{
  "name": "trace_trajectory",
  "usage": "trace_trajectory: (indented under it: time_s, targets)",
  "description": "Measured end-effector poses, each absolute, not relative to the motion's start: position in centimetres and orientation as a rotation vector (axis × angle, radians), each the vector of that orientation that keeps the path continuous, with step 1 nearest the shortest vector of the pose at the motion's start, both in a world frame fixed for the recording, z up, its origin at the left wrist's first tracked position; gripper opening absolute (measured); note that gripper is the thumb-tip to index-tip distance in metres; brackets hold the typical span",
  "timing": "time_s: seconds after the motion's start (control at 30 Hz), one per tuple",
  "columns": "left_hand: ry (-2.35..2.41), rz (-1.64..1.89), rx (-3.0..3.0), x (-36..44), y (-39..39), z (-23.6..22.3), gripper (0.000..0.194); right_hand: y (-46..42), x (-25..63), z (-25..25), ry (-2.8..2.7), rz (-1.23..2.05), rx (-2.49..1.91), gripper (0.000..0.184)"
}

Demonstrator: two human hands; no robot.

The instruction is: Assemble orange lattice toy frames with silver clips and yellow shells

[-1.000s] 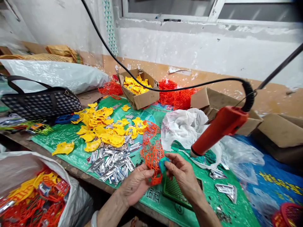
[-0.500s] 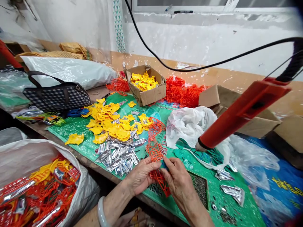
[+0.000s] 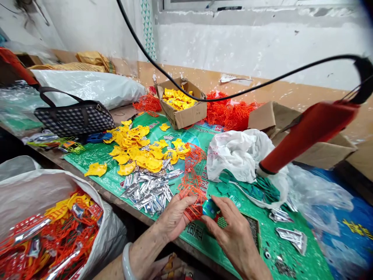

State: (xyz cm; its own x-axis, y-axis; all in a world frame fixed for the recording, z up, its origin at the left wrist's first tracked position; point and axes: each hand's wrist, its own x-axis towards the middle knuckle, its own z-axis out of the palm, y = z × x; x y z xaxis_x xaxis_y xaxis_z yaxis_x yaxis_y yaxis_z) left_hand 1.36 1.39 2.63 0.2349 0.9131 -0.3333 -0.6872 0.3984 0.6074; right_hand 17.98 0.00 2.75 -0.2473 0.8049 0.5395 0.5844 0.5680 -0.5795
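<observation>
My left hand [image 3: 176, 216], a bangle on its wrist, pinches a red plastic lattice piece [image 3: 196, 212] above the table's near edge. More red lattice [image 3: 192, 182] trails behind it towards the yellow parts; I cannot tell whether the two are joined. Between the thumb and fingers of my right hand [image 3: 233, 225] is a small teal plastic piece [image 3: 210, 208], close to the red piece. Beneath and beside the right hand is a tray of small dark screws [image 3: 254, 229], partly covered by it. Shiny silver parts [image 3: 150, 192] and curved yellow plastic parts [image 3: 136, 149] lie heaped left of my hands.
A red electric screwdriver [image 3: 309, 134] hangs at right from a black cable [image 3: 163, 66]. Behind stand a carton of yellow parts [image 3: 190, 116] and red lattice piles [image 3: 233, 112]. A white plastic bag [image 3: 236, 155] holds teal pieces. A sack of mixed parts [image 3: 107, 217] stands front left.
My right hand has drawn a little to the right, and the teal piece now shows more fully. The hanging screwdriver has shifted right. The whole view has moved slightly.
</observation>
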Motion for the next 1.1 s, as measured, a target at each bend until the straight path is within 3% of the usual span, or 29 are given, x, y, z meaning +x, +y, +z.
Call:
trace_trajectory:
  time_s: [0.13,0.43,0.7,1.1]
  targets:
    - [0.706,1.123,0.386,1.4,1.2,2.6,0.029,-0.1,18.9,3.2,-1.939,0.442,-1.145,0.035]
    - [0.754,1.149,0.401,2.2,0.5,2.3,0.033,-0.1,16.8,3.4,-1.991,0.298,-1.164,0.045]
    - [0.733,1.182,0.401,2.5,0.4,1.9,0.024,0.0,16.7,2.3,-1.946,0.333,-1.161,0.051]
    - [0.718,1.182,0.256,2.5,0.3,2.2,0.031,0.4,16.3,2.2,-1.762,0.68,-1.14,0.046]
